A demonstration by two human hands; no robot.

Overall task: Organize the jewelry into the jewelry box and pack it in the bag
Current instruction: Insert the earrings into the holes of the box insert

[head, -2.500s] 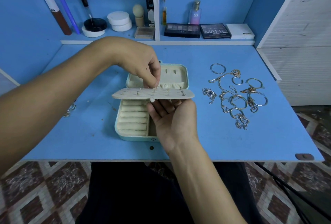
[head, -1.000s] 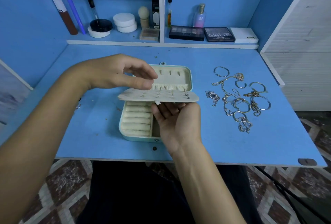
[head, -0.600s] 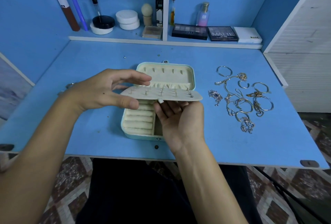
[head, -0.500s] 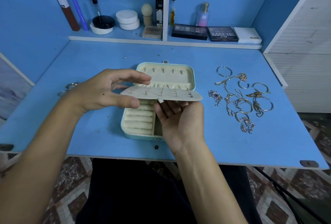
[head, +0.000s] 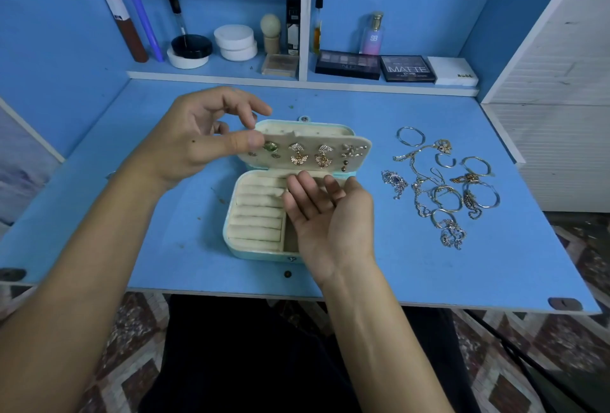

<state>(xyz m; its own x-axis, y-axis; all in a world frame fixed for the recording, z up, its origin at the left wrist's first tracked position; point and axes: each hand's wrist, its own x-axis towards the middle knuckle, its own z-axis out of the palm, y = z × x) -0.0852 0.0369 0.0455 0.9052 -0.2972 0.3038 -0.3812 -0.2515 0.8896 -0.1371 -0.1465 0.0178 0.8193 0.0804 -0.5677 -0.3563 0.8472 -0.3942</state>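
A mint jewelry box (head: 231, 245) lies open on the blue table (head: 429, 274), its cream ring rolls showing. Its cream earring panel (head: 333, 143) stands tilted up toward me and carries several pinned earrings. My left hand (head: 191, 145) pinches the panel's left end, thumb on its front face. My right hand (head: 330, 217) is palm up over the box, fingers relaxed, fingertips just under the panel's lower edge, holding nothing. A pile of loose jewelry (head: 442, 188), bangles, chains and pendants, lies to the right of the box. No bag is in view.
A low shelf (head: 297, 80) at the back holds cosmetics: jars, brushes, a perfume bottle (head: 373, 34) and eyeshadow palettes (head: 407, 68). A white slatted cabinet (head: 561, 82) stands at the right. The table's front edge is close to my lap.
The earring panel has swung from lying flat to tilted up, its earring side now facing me. My left hand rose with its left end; my right hand dropped away from under it.
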